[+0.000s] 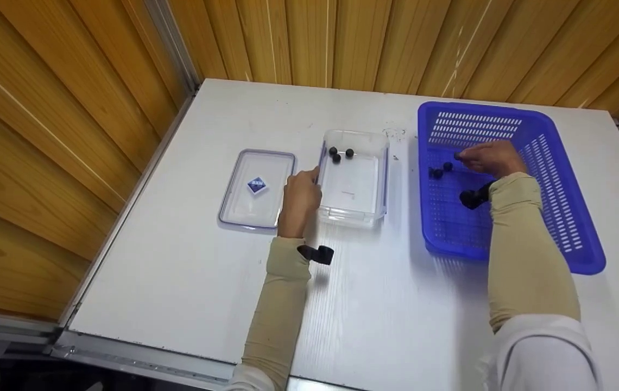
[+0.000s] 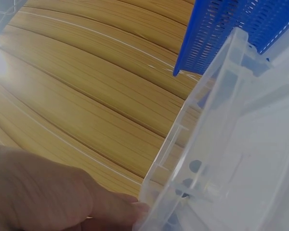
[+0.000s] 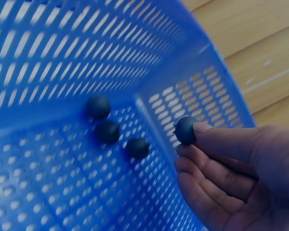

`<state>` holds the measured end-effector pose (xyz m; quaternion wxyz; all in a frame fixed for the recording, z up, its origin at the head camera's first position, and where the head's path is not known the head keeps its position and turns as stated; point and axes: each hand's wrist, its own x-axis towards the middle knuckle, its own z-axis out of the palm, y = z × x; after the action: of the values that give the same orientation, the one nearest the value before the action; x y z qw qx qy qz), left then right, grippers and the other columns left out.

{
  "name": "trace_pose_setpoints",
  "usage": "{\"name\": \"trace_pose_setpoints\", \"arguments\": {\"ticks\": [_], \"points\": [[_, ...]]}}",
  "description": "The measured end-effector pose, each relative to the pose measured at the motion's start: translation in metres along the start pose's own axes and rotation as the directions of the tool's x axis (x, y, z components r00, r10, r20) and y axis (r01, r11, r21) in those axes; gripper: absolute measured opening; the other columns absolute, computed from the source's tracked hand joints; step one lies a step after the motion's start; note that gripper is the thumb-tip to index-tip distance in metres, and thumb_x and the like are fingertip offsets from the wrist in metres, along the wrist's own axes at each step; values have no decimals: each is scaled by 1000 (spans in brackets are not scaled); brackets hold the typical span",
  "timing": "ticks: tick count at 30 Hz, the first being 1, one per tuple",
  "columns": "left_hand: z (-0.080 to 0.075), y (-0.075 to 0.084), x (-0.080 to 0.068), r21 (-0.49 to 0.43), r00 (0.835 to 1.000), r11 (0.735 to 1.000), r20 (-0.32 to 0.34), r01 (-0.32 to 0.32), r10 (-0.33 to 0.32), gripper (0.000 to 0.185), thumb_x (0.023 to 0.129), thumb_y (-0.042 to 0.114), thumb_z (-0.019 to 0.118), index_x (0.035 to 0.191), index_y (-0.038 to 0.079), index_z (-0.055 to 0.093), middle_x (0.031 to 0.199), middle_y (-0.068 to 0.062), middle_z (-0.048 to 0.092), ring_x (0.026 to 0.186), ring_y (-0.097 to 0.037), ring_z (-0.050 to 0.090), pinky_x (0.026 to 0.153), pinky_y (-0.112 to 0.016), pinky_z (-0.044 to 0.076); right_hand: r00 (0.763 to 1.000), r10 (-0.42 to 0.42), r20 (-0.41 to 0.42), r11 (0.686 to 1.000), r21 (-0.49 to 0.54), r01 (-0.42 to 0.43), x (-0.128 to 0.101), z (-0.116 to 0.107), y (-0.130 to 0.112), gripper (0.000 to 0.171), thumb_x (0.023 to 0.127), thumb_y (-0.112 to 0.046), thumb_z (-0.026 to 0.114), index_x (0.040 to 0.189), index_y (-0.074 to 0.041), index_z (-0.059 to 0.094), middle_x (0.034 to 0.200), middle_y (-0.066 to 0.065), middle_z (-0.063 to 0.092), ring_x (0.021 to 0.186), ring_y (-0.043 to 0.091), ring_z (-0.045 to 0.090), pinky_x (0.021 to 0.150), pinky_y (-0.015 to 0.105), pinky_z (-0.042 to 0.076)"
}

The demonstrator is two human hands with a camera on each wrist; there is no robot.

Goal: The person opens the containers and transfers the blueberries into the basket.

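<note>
Both hands are busy. One dark ball is pinched by the right hand inside the blue basket, at three o'clock on the white table. Three more balls are seen on the basket floor. The clear box is touched at its nine o'clock side by the left hand, fingers curled against its wall. A clear lid is laid at nine o'clock of the box.

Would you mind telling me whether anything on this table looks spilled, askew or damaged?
Nothing stands out. The clear container sits upright with three dark balls inside, its lid flat beside it. The blue basket holds three more, and the right hand pinches another ball.
</note>
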<state>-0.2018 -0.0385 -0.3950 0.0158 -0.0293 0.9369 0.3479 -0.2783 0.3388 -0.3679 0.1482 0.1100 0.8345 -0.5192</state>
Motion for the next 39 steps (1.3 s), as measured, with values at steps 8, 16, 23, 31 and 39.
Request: {"name": "trace_pose_setpoints", "arguments": {"ticks": [8, 16, 23, 31, 39], "points": [[-1, 2, 2, -10, 1000, 1000, -3, 6, -6, 44, 93, 4, 49, 135, 14, 55, 132, -12, 59, 121, -36, 55, 98, -46, 45, 993, 120, 10, 988, -101, -118, -1, -5, 14, 19, 88, -17, 68, 70, -24, 70, 64, -13, 62, 64, 4, 59, 65, 22, 51], [0, 1, 3, 24, 1000, 1000, 2, 12, -12, 45, 93, 5, 50, 136, 16, 55, 131, -14, 60, 120, -37, 56, 98, -45, 45, 986, 163, 18, 980, -120, -160, 0, -2, 24, 20, 85, -21, 71, 66, -25, 69, 61, -13, 61, 61, 3, 59, 61, 20, 51], [-2, 2, 3, 31, 1000, 999, 1, 9, -9, 45, 92, 5, 50, 136, 15, 55, 131, -13, 60, 120, -36, 56, 98, -45, 46, 982, 188, 14, 970, -160, -183, 5, -3, 22, 17, 84, -24, 72, 68, -22, 69, 61, -11, 61, 60, 5, 58, 59, 22, 50], [-3, 3, 3, 21, 999, 1000, 33, 22, -23, 45, 94, 7, 48, 138, 16, 52, 136, -11, 56, 124, -34, 52, 101, -43, 43, 989, 138, -45, 948, -282, -145, 6, -4, 14, 14, 83, -20, 70, 71, -13, 67, 57, -8, 60, 57, 7, 57, 56, 25, 47], [-1, 2, 1, 20, 999, 999, 27, 25, -26, 46, 93, 5, 49, 138, 16, 53, 135, -12, 57, 123, -35, 53, 101, -43, 44, 975, -111, -191, 914, -406, 24, 2, 8, -13, 27, 82, -18, 69, 95, 5, 73, 54, -18, 58, 56, -1, 52, 54, 20, 45]]}}
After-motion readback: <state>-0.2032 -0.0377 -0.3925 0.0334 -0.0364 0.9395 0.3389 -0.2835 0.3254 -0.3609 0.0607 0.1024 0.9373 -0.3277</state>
